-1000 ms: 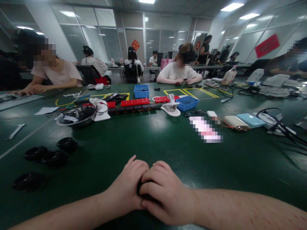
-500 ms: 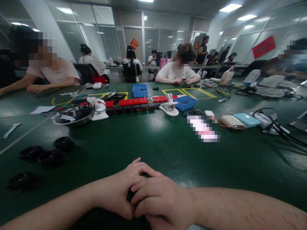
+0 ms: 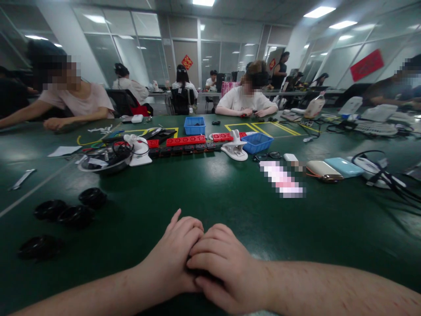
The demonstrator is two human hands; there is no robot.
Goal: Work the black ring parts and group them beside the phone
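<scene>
green smooth tabletop; four glossy black ring-shaped pieces lie left of left hand. right hand presses against it, both sets of fingers mostly together, curled; can't tell what's clamped, hidden. likely two-handed handling step; next move calls for steady left support.

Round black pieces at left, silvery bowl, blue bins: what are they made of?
Round black pieces: possibly plastic or rubber; glossy highlights, but blur leaves it open.
Bowl: likely metal, perhaps stainless steel; silvery, reflective wall.
Blue bins: probably moulded plastic; even colour throughout, slight sheen.
</scene>
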